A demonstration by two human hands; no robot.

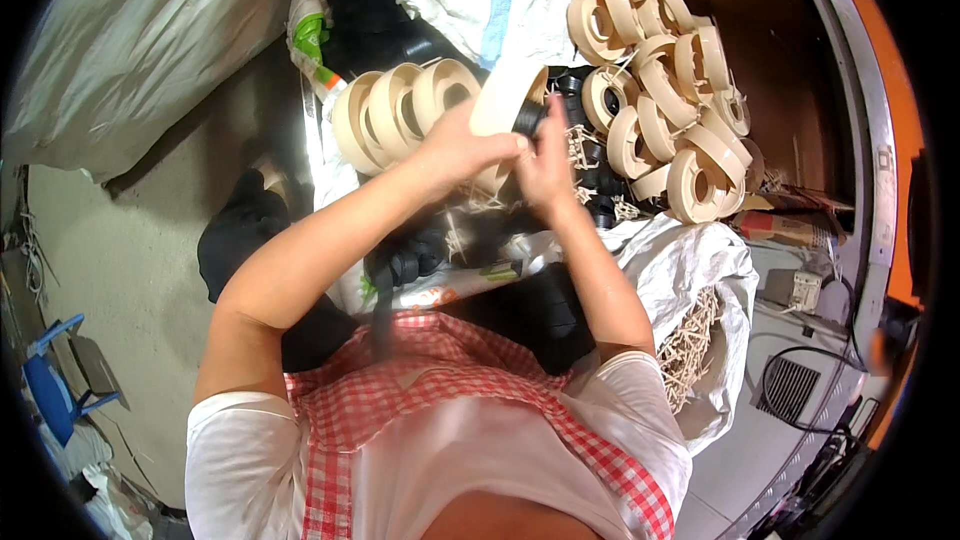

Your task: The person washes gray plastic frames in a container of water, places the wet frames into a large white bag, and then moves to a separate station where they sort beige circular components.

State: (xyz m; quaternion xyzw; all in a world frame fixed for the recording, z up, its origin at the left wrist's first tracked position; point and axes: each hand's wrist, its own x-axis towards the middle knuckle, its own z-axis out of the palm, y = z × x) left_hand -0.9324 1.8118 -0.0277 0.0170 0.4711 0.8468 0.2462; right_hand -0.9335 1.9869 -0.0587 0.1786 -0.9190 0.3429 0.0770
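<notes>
A cream plastic ring, wide-banded, is gripped in my left hand, which is closed around its near side. Close against the ring is a black round piece, with my right hand closed on its right side; some of those fingers are hidden and slightly blurred. Left of my hands, several similar cream rings stand in a row. Beneath and beyond my right hand lie black round parts and small cream plastic pieces.
A heap of cream rings rises at the far right beside a cardboard box. A white sack at the right holds thin cream scraps. Large pale sacking fills the far left, and a blue stool stands at the left.
</notes>
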